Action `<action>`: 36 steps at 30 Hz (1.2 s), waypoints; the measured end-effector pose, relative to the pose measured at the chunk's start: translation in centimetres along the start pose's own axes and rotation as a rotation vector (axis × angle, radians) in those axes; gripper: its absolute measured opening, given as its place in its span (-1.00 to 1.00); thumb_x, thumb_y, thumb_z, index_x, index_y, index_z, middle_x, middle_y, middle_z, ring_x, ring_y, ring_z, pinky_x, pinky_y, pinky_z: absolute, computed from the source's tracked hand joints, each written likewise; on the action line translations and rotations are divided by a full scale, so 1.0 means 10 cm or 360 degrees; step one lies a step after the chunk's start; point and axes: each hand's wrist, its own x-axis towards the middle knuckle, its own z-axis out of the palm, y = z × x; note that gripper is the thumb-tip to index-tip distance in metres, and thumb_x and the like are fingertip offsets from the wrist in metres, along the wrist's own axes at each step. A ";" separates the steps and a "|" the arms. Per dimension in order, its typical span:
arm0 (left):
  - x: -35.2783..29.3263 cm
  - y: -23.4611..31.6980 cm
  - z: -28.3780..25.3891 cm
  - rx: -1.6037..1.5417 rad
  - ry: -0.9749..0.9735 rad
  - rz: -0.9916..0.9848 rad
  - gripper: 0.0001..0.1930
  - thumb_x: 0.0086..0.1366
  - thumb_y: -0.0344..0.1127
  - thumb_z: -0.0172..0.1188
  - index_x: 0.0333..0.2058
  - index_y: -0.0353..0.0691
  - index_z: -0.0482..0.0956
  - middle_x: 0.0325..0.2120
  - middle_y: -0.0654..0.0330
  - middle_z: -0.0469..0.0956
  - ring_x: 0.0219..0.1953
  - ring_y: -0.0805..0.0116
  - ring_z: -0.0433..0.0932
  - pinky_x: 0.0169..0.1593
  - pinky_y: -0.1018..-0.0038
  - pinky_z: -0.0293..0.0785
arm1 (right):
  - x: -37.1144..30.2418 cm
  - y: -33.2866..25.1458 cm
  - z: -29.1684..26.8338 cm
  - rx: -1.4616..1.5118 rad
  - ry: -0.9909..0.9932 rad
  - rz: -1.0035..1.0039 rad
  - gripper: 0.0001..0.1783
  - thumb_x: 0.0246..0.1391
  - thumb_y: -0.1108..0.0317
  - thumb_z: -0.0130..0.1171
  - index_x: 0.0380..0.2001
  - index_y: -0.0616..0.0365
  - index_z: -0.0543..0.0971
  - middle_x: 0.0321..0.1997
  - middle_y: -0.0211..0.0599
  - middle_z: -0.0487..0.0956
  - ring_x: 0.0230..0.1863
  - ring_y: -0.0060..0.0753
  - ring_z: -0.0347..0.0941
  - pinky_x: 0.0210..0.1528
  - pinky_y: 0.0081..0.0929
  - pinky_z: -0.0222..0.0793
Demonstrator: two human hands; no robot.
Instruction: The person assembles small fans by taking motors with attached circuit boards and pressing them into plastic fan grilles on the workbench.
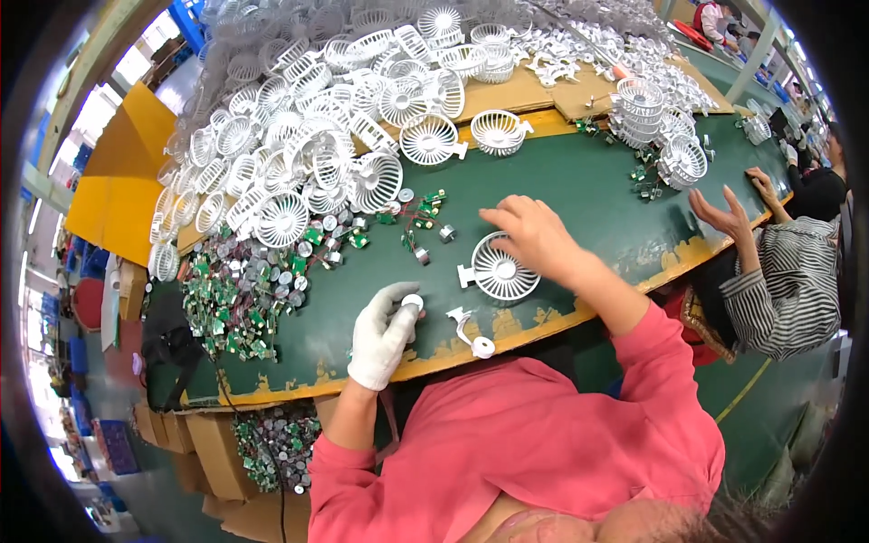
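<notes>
My left hand (pixel 380 339), in a white glove, is closed with thumb and fingers on a small round white part (pixel 413 301); the rest of what it grips is hidden. My bare right hand (pixel 536 237) is over the right rim of a white round fan guard (pixel 503 271), its fingers apart and slightly bent. Whether they touch the guard I cannot tell. The guard lies on the green tabletop, its short stub pointing left. Between my hands, near the table edge, a white curved bracket with a round end (pixel 472 335) lies loose.
A large heap of white fan guards (pixel 312 163) covers the far left. Small motors with green circuit boards (pixel 240 299) are piled at the left, with a few wired ones (pixel 421 217) nearer the middle. Stacked guards (pixel 638 109) stand far right. A co-worker's hand (pixel 724 215) reaches over the table.
</notes>
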 end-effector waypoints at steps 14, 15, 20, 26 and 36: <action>0.06 -0.19 -0.07 0.0030 0.0053 0.0111 -0.72 0.32 -0.33 -0.02 -0.05 -0.33 0.41 -0.51 0.24 0.47 -0.69 0.67 0.25 -0.65 0.71 0.11 | -0.57 -0.80 0.03 0.0936 -0.0860 -0.0438 -0.73 -0.02 0.27 0.18 -0.31 0.23 0.44 -0.31 -0.15 0.35 -0.26 -0.11 0.39 -0.29 -0.24 0.38; 0.07 -0.18 -0.05 -0.0012 0.0026 0.0112 -0.72 0.32 -0.34 -0.02 -0.05 -0.34 0.41 -0.50 0.24 0.47 -0.68 0.67 0.25 -0.64 0.71 0.13 | -0.49 -0.75 -0.06 0.1006 -0.0753 -0.0431 -0.73 -0.02 0.26 0.20 -0.33 0.21 0.45 -0.31 -0.14 0.36 -0.26 -0.10 0.39 -0.28 -0.23 0.38; 0.06 -0.23 -0.04 0.0051 0.0046 0.0137 -0.72 0.31 -0.36 -0.02 -0.05 -0.35 0.40 -0.50 0.23 0.47 -0.68 0.65 0.26 -0.63 0.70 0.15 | 0.37 0.00 -0.63 -0.0088 -0.0030 -0.0176 -0.71 -0.13 0.26 0.25 -0.29 0.06 0.50 -0.26 -0.15 0.45 -0.23 -0.15 0.46 -0.40 -0.26 0.45; 0.07 -0.23 -0.04 0.0053 0.0048 0.0125 -0.72 0.30 -0.39 -0.02 -0.05 -0.37 0.40 -0.50 0.21 0.47 -0.67 0.64 0.27 -0.61 0.70 0.18 | 0.36 0.26 -0.61 -0.0240 -0.0185 0.0018 -0.39 -0.14 0.05 0.29 -0.01 0.06 0.42 -0.21 -0.27 0.48 -0.09 -0.19 0.40 -0.16 -0.21 0.32; 0.02 -0.18 -0.03 0.0056 0.0030 0.0167 -0.73 0.29 -0.41 0.00 -0.06 -0.37 0.41 -0.50 0.21 0.48 -0.66 0.64 0.28 -0.59 0.69 0.19 | -0.70 -0.45 0.10 0.0197 -0.0296 -0.0231 -0.32 -0.17 -0.01 0.32 0.02 0.09 0.43 0.04 -0.22 0.42 0.04 -0.25 0.36 0.08 -0.11 0.16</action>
